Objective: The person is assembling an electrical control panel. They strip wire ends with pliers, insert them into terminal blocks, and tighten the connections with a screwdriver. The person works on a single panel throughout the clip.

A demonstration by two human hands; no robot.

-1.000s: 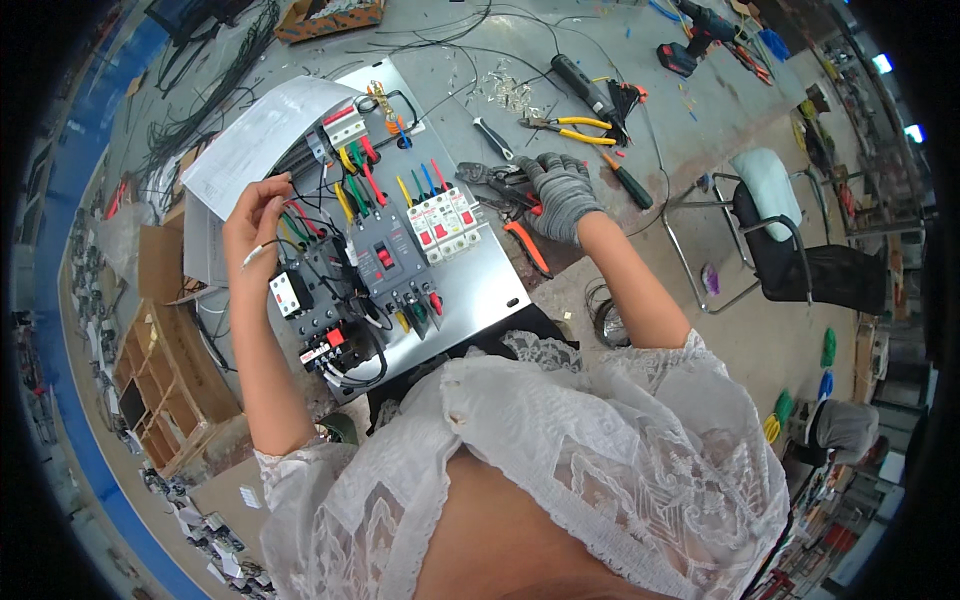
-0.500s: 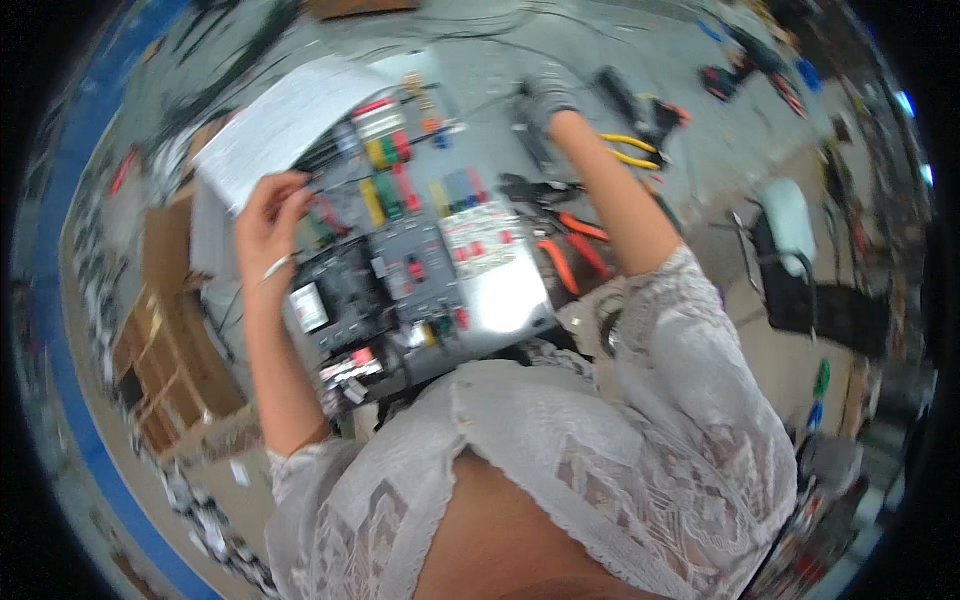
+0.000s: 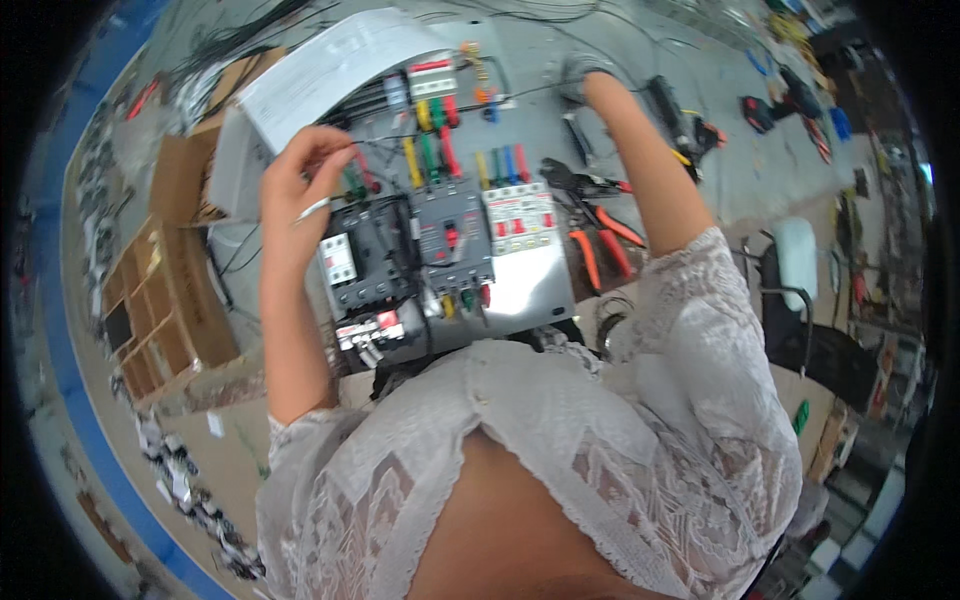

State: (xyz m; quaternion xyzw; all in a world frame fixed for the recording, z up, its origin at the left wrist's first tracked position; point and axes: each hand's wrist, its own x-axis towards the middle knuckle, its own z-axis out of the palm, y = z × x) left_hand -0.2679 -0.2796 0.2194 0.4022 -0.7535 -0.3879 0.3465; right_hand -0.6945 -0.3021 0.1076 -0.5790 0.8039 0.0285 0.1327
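Observation:
My left hand (image 3: 303,172), with a white band at its wrist, is at the left edge of the panel; thumb and fingers pinch one end of a thin black wire (image 3: 470,107). The wire stretches across to my right hand (image 3: 583,78), which wears a grey glove and is closed around its other end; the glove's fingers are blurred. Below the wire, a metal mounting panel (image 3: 530,290) carries a black breaker (image 3: 372,258), a grey moulded-case breaker (image 3: 452,235) with a red switch, and a white breaker (image 3: 520,218) with red levers. Yellow, green, red and blue sleeved leads (image 3: 430,158) rise from them.
Orange-handled pliers (image 3: 585,258) and cutters lie right of the panel. A white paper sheet (image 3: 335,75) lies at the back left, beside a cardboard box (image 3: 185,290). A power drill (image 3: 795,95) rests at the far right, and a chair (image 3: 800,270) stands there.
The view has shifted, so the panel and tools appear farther right. Both hands keep nearly the same places over the panel, and the wire between them now shows more clearly.

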